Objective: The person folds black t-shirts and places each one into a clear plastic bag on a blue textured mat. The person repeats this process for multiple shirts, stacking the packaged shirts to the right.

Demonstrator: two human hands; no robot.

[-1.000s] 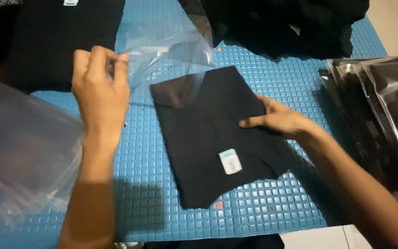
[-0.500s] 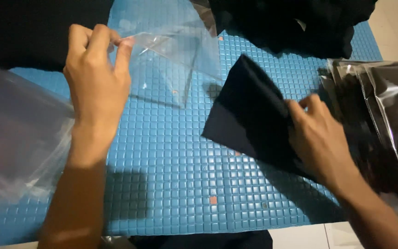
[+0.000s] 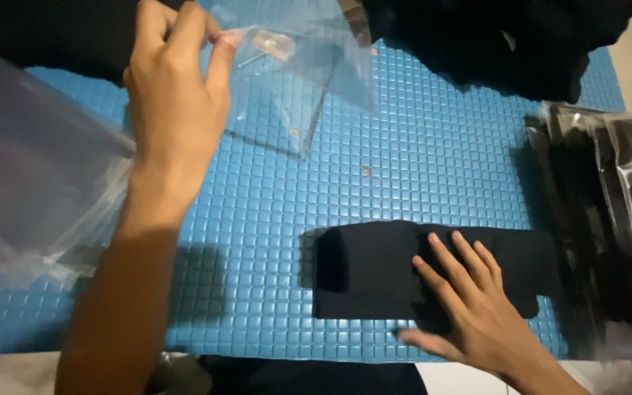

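A black garment (image 3: 374,271) lies folded into a narrow band on the blue tiled mat (image 3: 272,219), near its front edge. My right hand (image 3: 469,307) rests flat on the garment's right half, fingers spread. My left hand (image 3: 173,95) is raised over the mat's far left and pinches the edge of a clear plastic bag (image 3: 301,73), which hangs open above the mat.
A stack of clear plastic bags (image 3: 31,183) lies at the left. A heap of black clothes (image 3: 506,36) sits at the far right, another black cloth (image 3: 53,36) at the far left. Bagged dark garments (image 3: 608,219) are stacked along the right edge.
The garment went from spread open to lifted and folded, and now lies as a narrow band under my right hand. My left hand kept hold of the clear bag, shifting slightly right.
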